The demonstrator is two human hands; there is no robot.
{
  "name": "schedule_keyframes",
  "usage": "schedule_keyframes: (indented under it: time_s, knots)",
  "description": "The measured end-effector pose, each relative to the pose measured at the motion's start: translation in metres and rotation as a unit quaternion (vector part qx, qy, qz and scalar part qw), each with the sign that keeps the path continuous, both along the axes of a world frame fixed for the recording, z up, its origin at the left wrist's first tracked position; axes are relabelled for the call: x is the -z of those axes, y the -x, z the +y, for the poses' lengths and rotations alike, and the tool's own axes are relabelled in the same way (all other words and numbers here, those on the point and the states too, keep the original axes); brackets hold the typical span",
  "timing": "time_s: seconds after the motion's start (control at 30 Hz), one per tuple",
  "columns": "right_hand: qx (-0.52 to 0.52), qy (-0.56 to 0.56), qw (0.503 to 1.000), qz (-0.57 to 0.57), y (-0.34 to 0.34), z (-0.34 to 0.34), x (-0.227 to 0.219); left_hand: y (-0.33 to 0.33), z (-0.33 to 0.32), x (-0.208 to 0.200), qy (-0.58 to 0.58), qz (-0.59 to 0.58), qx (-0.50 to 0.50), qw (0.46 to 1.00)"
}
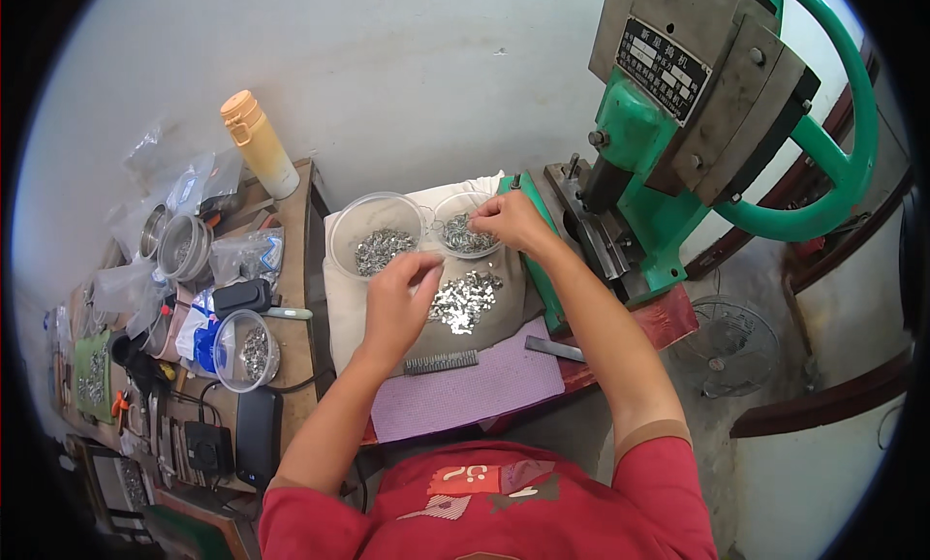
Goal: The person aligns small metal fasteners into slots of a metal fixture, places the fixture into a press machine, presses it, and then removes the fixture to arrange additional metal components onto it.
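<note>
My right hand [513,222] reaches over the right clear bowl [441,247], its thumb and fingers pinched together above small metal parts [467,233]. What they hold is too small to name. By the near edge of the left clear bowl [336,245], my left hand [400,294] has its thumb and forefinger closed; anything between them cannot be made out. That bowl contains more silvery parts [380,250]. Between my hands, a loose pile of shiny metal pieces [466,303] lies on a beige cloth [347,313]. Nearer me are a dark toothed strip [442,362] and a purple mat [484,393].
A green hand press [635,124] with a large wheel [857,163] stands to the right. A flat metal bar [553,348] lies beside the mat. On the left, a cluttered table holds a yellow bottle [260,148] and another tub [225,357]. A fan [722,352] sits on the floor.
</note>
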State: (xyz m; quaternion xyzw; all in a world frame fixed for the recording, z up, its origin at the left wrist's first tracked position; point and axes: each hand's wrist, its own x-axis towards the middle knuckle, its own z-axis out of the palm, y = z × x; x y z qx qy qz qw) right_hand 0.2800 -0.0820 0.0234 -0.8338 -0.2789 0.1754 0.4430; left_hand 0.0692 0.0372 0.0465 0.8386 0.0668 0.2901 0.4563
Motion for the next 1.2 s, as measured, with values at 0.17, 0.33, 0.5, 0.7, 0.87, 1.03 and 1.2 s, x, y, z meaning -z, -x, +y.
schedule_keyframes:
  time_s: [0.17,0.33,0.5,0.7,0.87,1.03,1.2]
  knots:
    - [0.004,-0.085,0.988,0.126,0.006,-0.001,-0.012,-0.055,0.005,0.014,-0.007,0.02,-0.01,1.0]
    - [0.017,-0.118,0.975,0.19,0.005,-0.004,-0.01,-0.087,0.007,0.024,-0.045,0.082,-0.024,0.995]
    - [0.014,-0.135,0.962,0.237,0.006,-0.004,-0.008,-0.097,0.014,0.03,0.025,0.091,0.013,0.995]
    - [0.02,-0.15,0.953,0.262,0.012,-0.005,-0.008,-0.099,0.016,0.033,0.108,0.078,0.008,0.991]
    - [0.036,-0.167,0.947,0.272,0.019,-0.005,-0.007,-0.099,0.012,0.027,0.029,0.099,-0.028,0.994]
    - [0.028,-0.147,0.953,0.263,0.024,-0.004,-0.01,-0.095,0.01,0.009,0.004,0.124,-0.037,0.992]
    - [0.024,-0.135,0.974,0.18,0.03,-0.011,-0.002,-0.093,0.012,0.013,0.056,0.103,-0.014,0.993]
